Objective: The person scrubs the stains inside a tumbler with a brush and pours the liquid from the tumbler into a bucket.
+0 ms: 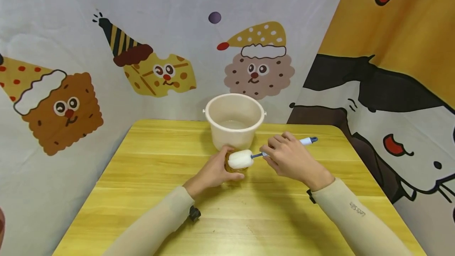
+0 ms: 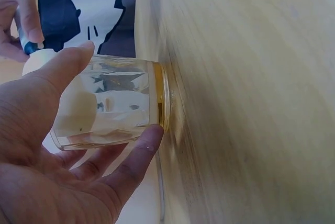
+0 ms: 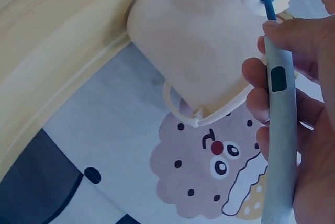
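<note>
My left hand (image 1: 213,170) grips a clear, amber-tinted glass cup (image 2: 123,101), thumb on one side and fingers round the other. The cup stands upright, its base at the tabletop. In my right hand (image 1: 289,156) is a sponge cup brush, its pale handle (image 3: 281,130) pinched near the blue neck. The white sponge head (image 1: 240,159) sits at the cup's mouth, and its lower part shows through the glass in the left wrist view. The brush slants up to the right, its blue-tipped handle end sticking out past my right hand.
Just behind the cup stands a cream bucket (image 1: 229,136) with a handle, close to the back edge of the wooden table (image 1: 160,153). A cloth backdrop (image 1: 177,3) with cartoon figures hangs behind and around the table.
</note>
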`<state>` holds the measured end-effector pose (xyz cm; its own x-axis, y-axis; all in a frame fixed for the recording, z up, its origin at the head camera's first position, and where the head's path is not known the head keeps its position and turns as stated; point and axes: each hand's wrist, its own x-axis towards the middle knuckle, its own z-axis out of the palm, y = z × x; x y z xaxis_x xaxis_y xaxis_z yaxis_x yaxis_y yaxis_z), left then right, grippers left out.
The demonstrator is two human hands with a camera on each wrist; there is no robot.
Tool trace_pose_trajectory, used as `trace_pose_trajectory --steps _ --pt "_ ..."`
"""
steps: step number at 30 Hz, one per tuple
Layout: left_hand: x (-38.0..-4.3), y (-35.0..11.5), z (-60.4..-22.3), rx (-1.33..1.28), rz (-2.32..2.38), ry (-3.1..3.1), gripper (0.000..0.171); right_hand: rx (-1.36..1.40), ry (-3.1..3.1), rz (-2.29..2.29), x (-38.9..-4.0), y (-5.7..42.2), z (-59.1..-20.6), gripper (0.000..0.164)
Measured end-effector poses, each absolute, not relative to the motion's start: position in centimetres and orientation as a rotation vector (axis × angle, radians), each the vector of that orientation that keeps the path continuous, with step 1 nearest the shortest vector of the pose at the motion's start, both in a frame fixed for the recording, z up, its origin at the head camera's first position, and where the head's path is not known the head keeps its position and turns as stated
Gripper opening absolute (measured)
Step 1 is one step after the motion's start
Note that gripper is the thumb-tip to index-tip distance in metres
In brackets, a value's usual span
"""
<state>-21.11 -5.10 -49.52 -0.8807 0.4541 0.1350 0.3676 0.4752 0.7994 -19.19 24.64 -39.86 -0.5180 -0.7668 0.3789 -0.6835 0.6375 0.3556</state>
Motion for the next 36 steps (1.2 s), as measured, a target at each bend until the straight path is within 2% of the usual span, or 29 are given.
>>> trace_pose_trajectory --steps 36 --pt "-21.3 -5.2 -49.7 0.725 1.333 2.639 0.094 1.138 -2.213 -0.338 -20.5 22.7 -38.7 0.026"
